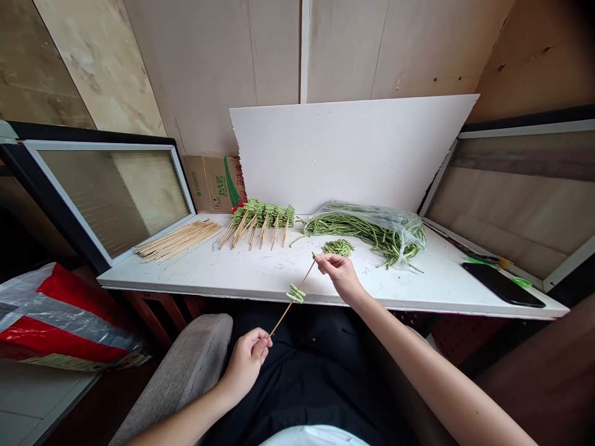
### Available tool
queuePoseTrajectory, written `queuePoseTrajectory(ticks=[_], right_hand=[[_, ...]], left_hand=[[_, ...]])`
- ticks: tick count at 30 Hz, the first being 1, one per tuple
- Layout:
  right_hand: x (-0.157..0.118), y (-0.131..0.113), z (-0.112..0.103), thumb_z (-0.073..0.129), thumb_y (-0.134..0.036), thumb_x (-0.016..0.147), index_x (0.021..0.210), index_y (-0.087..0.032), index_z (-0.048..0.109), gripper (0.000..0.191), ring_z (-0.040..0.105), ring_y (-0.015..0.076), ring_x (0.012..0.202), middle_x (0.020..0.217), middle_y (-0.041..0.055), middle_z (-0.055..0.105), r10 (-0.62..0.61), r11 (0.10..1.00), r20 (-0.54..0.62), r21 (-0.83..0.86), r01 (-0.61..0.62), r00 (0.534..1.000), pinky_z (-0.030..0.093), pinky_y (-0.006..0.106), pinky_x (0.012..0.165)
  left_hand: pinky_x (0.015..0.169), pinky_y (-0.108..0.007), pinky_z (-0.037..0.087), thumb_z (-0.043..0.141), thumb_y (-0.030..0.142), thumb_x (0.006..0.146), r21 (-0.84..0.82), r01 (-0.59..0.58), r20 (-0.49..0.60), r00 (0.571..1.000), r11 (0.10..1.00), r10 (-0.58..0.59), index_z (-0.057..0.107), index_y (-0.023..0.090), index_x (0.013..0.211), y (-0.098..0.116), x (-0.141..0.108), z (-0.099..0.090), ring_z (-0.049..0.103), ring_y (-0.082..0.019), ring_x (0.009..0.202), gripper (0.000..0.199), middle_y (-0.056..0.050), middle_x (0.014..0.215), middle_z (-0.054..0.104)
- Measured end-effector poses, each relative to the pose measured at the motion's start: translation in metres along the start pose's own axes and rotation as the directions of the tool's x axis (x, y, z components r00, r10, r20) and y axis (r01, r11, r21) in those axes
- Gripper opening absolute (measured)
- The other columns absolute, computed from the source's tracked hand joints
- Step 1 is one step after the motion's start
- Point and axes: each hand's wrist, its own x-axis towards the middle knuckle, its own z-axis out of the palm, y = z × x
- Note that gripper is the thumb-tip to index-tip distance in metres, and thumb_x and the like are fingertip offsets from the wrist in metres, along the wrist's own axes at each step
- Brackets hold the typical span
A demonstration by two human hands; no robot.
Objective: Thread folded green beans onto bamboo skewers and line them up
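My left hand (pixel 251 359) is closed round the lower end of a thin bamboo skewer (pixel 281 319), which slants up to the right over my lap. Several short green bean pieces (pixel 295 293) are threaded crosswise along its middle. At the upper tip, the fingers of my right hand (pixel 338 271) pinch a small green bean piece (pixel 315 254) against the point. Just beyond that hand lies a small pile of cut bean pieces (pixel 338 248) on the white table (pixel 223 272).
Filled bean skewers (pixel 264 217) are stacked at the back, left of a plastic bag of long beans (pixel 367 226). Bare skewers (pixel 179 240) lie on the left. A black phone (pixel 502 285) rests on the right. Glass-paned frames flank the table, and a cardboard box (pixel 211 183) stands behind.
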Motion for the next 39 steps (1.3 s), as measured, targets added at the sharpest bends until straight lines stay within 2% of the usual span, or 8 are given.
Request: queuePoseTrajectory(ticks=[5,10,16,19,24,28,32,39], right_hand=[[-0.001,-0.01,-0.002,0.085,-0.062,0.079,0.083,-0.023,0.081,0.039,0.054,0.0189,0.071,0.077,0.0045,0.07,-0.022,0.999,0.065,-0.025,0.024,0.998,0.047,0.034,0.071],[-0.001,-0.01,-0.002,0.084,-0.063,0.079,0.086,-0.024,0.082,0.04,0.06,0.0212,0.078,0.082,0.0051,0.072,-0.019,0.999,0.088,-0.042,0.023,0.996,0.05,0.036,0.075],[-0.007,-0.011,0.01,0.088,-0.063,0.074,0.078,-0.024,0.078,0.041,0.061,0.0222,0.08,0.081,0.0053,0.072,-0.037,0.999,-0.047,-0.001,0.037,0.998,0.049,0.037,0.077],[-0.01,-0.012,0.016,0.088,-0.065,0.073,0.076,-0.024,0.076,0.044,0.061,0.0233,0.081,0.081,0.006,0.072,-0.043,0.999,-0.09,0.0,0.043,0.995,0.049,0.037,0.076],[-0.013,-0.014,0.018,0.087,-0.065,0.074,0.078,-0.024,0.077,0.042,0.063,0.0244,0.084,0.083,0.0063,0.074,-0.047,0.999,-0.102,-0.014,0.046,0.994,0.05,0.038,0.077],[-0.014,-0.014,0.019,0.086,-0.065,0.076,0.077,-0.024,0.077,0.042,0.063,0.0251,0.085,0.084,0.0068,0.074,-0.071,0.997,-0.117,-0.04,0.067,0.991,0.05,0.038,0.078],[-0.016,-0.011,0.023,0.087,-0.063,0.076,0.075,-0.024,0.076,0.04,0.061,0.0231,0.079,0.08,0.0057,0.072,-0.078,0.997,-0.114,-0.017,0.077,0.99,0.048,0.038,0.078],[-0.018,-0.01,0.027,0.087,-0.064,0.075,0.076,-0.023,0.077,0.042,0.058,0.0217,0.075,0.074,0.0042,0.068,-0.061,0.998,-0.07,-0.016,0.06,0.996,0.047,0.037,0.075]], left_hand=[[0.047,-0.023,0.017,0.058,0.083,0.087,-0.039,0.044,0.053,0.998,0.998,-0.042,0.055,0.02,0.076,-0.002,0.002,-0.003,0.025,-0.008,0.049,0.064,0.008,0.056,0.034],[0.047,-0.023,0.016,0.06,0.085,0.085,-0.066,0.064,0.057,0.997,0.996,-0.061,0.054,0.02,0.076,-0.007,0.002,-0.003,0.024,-0.007,0.048,0.066,0.009,0.056,0.033],[0.05,-0.022,0.023,0.072,0.075,0.082,-0.074,0.014,-0.052,0.998,0.997,-0.018,0.056,0.019,0.085,-0.002,0.005,-0.005,0.037,-0.009,0.051,0.059,0.006,0.057,0.048],[0.05,-0.021,0.025,0.076,0.071,0.08,-0.098,0.044,-0.021,0.999,0.994,-0.046,0.054,0.019,0.086,0.001,0.007,-0.006,0.042,-0.009,0.052,0.056,0.004,0.058,0.054],[0.046,-0.022,0.026,0.075,0.061,0.085,-0.082,0.025,0.057,0.998,0.996,-0.021,0.062,0.016,0.108,-0.001,0.005,-0.002,0.039,-0.007,0.045,0.052,0.003,0.062,0.061],[0.044,-0.022,0.028,0.074,0.06,0.086,-0.051,0.007,0.035,0.999,0.999,-0.005,0.063,0.016,0.09,-0.005,0.004,-0.001,0.04,-0.007,0.042,0.046,0.001,0.062,0.063],[0.044,-0.021,0.027,0.074,0.062,0.085,-0.038,0.016,0.018,1.0,0.999,-0.016,0.061,0.017,0.085,-0.006,0.004,-0.002,0.04,-0.007,0.041,0.046,0.002,0.06,0.062],[0.048,-0.021,0.022,0.073,0.074,0.08,-0.116,0.105,0.102,0.99,0.988,-0.093,0.06,0.018,0.077,-0.002,0.002,-0.002,0.035,-0.008,0.048,0.058,0.005,0.054,0.048]])
